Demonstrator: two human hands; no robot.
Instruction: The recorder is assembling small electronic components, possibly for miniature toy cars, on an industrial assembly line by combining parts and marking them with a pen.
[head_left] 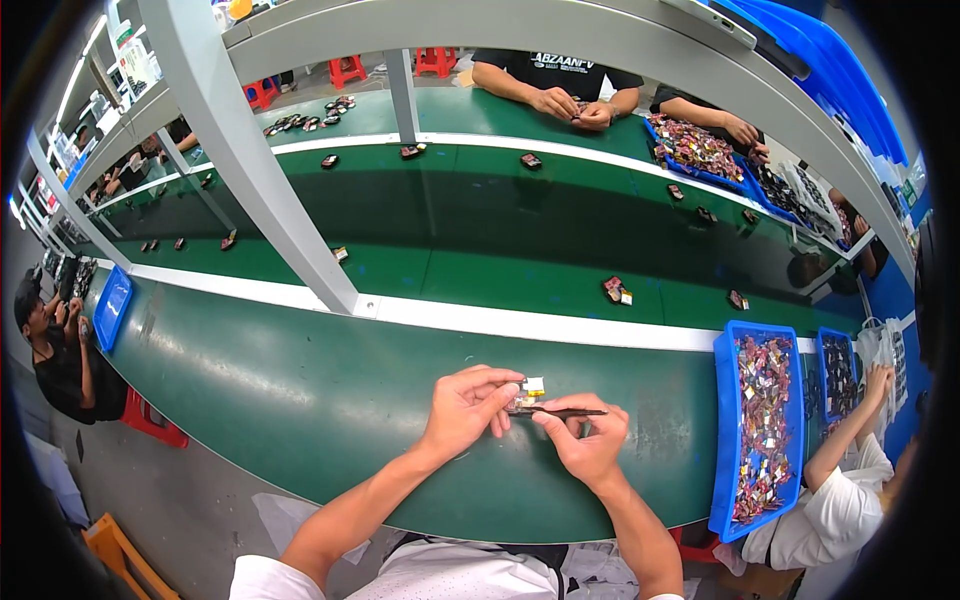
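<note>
Over the green bench [330, 390], my left hand [467, 408] pinches a small electronic part [533, 385] with a silvery-white block and a yellow edge, perhaps a little battery. My right hand [585, 440] is closed around thin black tweezers [575, 412], whose shaft lies across the fingers and whose tip reaches to the part. Both hands are close together, almost touching. My fingers cover the lower portion of the part, so its details there are hidden.
A blue tray [722, 440] full of small red, black and silvery parts stands to my right. Beyond a white rail [450, 313], a green conveyor belt [440, 270] carries scattered parts. A grey frame post [260, 160] rises ahead-left. Co-workers sit opposite and at both sides.
</note>
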